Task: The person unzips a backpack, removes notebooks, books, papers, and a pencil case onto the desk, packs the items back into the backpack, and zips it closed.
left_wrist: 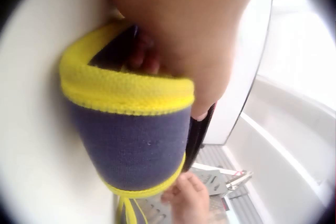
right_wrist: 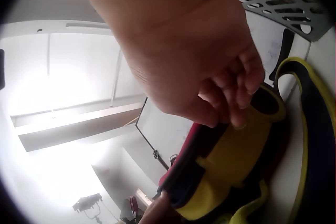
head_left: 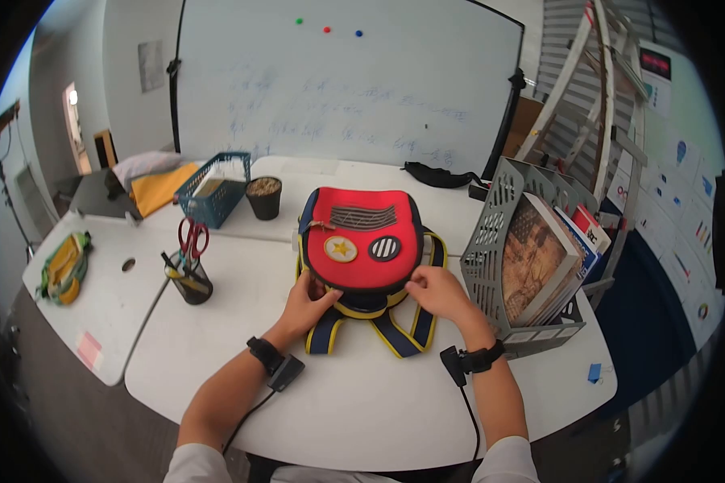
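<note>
A small backpack (head_left: 362,270) with a red front, a yellow star patch and a striped patch lies on the white table, its navy straps (head_left: 399,336) with yellow edging spread toward the person. At its near left corner, the left hand (head_left: 302,306) pinches the edge between thumb and fingers. The right hand (head_left: 443,294) pinches the near right corner. In the left wrist view a navy strap (left_wrist: 136,140) loops below the left hand (left_wrist: 184,29), hiding part of its fingers. The right wrist view has the right hand (right_wrist: 194,71) curled at the rim, above the yellow side (right_wrist: 236,150).
A grey file rack (head_left: 491,266) with books stands to the right. On the left are a pen holder (head_left: 189,283) with scissors, a dark pot (head_left: 263,199), a blue basket (head_left: 209,201) and a green-yellow bag (head_left: 64,268). A whiteboard (head_left: 338,88) stands behind.
</note>
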Tool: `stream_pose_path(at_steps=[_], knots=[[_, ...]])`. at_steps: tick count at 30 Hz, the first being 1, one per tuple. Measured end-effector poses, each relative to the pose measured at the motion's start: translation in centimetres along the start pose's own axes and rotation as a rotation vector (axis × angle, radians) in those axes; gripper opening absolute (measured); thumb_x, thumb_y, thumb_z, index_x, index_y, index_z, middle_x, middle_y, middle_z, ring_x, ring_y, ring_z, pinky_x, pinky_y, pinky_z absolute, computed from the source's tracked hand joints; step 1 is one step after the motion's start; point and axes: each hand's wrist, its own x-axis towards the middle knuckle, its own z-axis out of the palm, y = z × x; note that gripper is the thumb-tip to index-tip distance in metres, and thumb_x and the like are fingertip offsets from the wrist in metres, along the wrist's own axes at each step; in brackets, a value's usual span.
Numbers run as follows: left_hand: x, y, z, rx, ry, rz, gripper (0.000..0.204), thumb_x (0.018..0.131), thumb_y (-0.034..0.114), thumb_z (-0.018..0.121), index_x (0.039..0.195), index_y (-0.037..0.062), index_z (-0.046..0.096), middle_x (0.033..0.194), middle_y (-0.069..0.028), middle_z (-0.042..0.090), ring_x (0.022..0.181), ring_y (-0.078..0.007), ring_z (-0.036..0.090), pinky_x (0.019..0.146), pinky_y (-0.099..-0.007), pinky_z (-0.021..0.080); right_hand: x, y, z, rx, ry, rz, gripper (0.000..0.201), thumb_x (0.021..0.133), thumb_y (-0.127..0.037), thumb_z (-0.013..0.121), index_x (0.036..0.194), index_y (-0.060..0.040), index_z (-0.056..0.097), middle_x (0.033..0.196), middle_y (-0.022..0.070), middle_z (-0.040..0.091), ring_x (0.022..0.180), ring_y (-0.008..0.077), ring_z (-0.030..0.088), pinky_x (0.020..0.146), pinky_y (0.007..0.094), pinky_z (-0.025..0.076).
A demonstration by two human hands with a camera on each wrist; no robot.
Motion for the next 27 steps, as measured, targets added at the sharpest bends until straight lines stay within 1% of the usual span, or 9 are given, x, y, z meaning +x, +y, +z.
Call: stream_pose_path(at_steps=[3, 5, 9, 11, 12, 14, 17, 22, 27], knots=[[0.1, 1.1, 0.3, 0.043, 0.075, 0.062, 0.034, 0.086, 0.017, 0.075, 0.105, 0.0031, 0.051, 0.085, 0.0017, 0.051, 0.072, -0.0066, 0.047, 0.065, -0.0231, 0.042, 1.0, -1.8, 0.6, 0.171, 0.060, -0.096, 0.025, 0.087, -0.018, 0.063, 0.105, -0.0014, 0.064, 0.084, 0.0140, 0.069, 0.075, 0.0318, 0.066, 0.071, 0.0381, 0.051], [0.5, 1.2, 0.4, -0.002, 0.107, 0.108, 0.027, 0.089, 0.015, 0.071, 0.105, 0.0027, 0.053, 0.083, 0.0014, 0.051, 0.070, -0.0059, 0.047, 0.062, -0.0220, 0.041, 2.4, -2.7, 1.0, 0.579, 0.219, -0.249, 0.027, 0.087, -0.017, 0.063, 0.108, -0.0006, 0.063, 0.084, 0.0150, 0.068, 0.072, 0.0330, 0.064, 0.070, 0.0388, 0.051], [1.7, 3.5, -0.6, 0.402, 0.203, 0.341, 0.024, 0.088, 0.008, 0.067, 0.109, 0.0018, 0.056, 0.093, -0.0063, 0.055, 0.077, -0.0166, 0.051, 0.069, -0.0283, 0.044, 6.6, -1.5, 4.0, 0.572, 0.505, -0.404, 0.034, 0.087, -0.023, 0.065, 0.113, -0.0007, 0.062, 0.093, 0.0179, 0.069, 0.072, 0.0339, 0.064, 0.071, 0.0406, 0.052], [2.9, 3.9, -1.0, 0.690, 0.255, 0.596, 0.044, 0.082, 0.004, 0.066, 0.125, 0.0039, 0.055, 0.102, -0.0103, 0.057, 0.092, -0.0273, 0.054, 0.083, -0.0361, 0.043, 6.6, -1.7, 2.7, -0.412, 0.217, -0.159, 0.048, 0.087, -0.033, 0.068, 0.121, -0.0010, 0.060, 0.102, 0.0210, 0.068, 0.083, 0.0334, 0.067, 0.077, 0.0423, 0.054], [3.5, 3.9, -1.1, 0.684, 0.264, 0.595, 0.044, 0.082, 0.004, 0.066, 0.125, 0.0039, 0.055, 0.102, -0.0103, 0.057, 0.092, -0.0273, 0.054, 0.083, -0.0361, 0.043, 6.4, -1.9, 2.1, -0.325, 0.022, -0.121, 0.056, 0.085, -0.042, 0.069, 0.120, 0.0006, 0.061, 0.112, 0.0243, 0.065, 0.097, 0.0350, 0.067, 0.085, 0.0435, 0.054], [4.5, 4.1, -1.3, 0.861, 0.302, 0.644, 0.070, 0.077, 0.002, 0.067, 0.143, 0.0052, 0.042, 0.104, -0.0152, 0.063, 0.097, -0.0351, 0.060, 0.092, -0.0413, 0.044, 5.6, -3.4, 2.3, -0.349, -0.031, -0.047, 0.056, 0.084, -0.044, 0.069, 0.117, 0.0013, 0.063, 0.110, 0.0242, 0.066, 0.101, 0.0350, 0.067, 0.086, 0.0431, 0.054], [4.8, 4.5, -1.4, 0.722, 0.182, 0.409, 0.084, 0.075, 0.003, 0.069, 0.150, 0.0093, 0.033, 0.118, -0.0176, 0.060, 0.108, -0.0338, 0.058, 0.093, -0.0425, 0.044, 5.8, -3.0, 3.1, -0.353, -0.069, 0.028, 0.060, 0.081, -0.048, 0.070, 0.110, 0.0036, 0.065, 0.105, 0.0242, 0.068, 0.104, 0.0347, 0.066, 0.088, 0.0415, 0.053], [4.7, 5.1, -2.1, 0.727, 0.072, 0.332, 0.094, 0.075, 0.004, 0.066, 0.155, 0.0120, 0.019, 0.125, -0.0174, 0.058, 0.115, -0.0327, 0.055, 0.097, -0.0432, 0.037, 7.7, -1.2, 3.5, 0.035, -0.019, 0.024, 0.060, 0.073, -0.047, 0.075, 0.114, -0.0035, 0.066, 0.107, 0.0221, 0.069, 0.103, 0.0352, 0.065, 0.088, 0.0421, 0.052], [4.7, 4.9, -2.1, 0.698, 0.018, 0.329, 0.099, 0.071, 0.000, 0.061, 0.156, 0.0134, 0.013, 0.130, -0.0179, 0.056, 0.116, -0.0336, 0.055, 0.100, -0.0433, 0.032, 10.6, 2.4, 6.8, 0.122, 0.127, -0.007, 0.048, 0.075, -0.035, 0.074, 0.111, -0.0039, 0.068, 0.099, 0.0193, 0.070, 0.095, 0.0327, 0.068, 0.080, 0.0406, 0.053]])
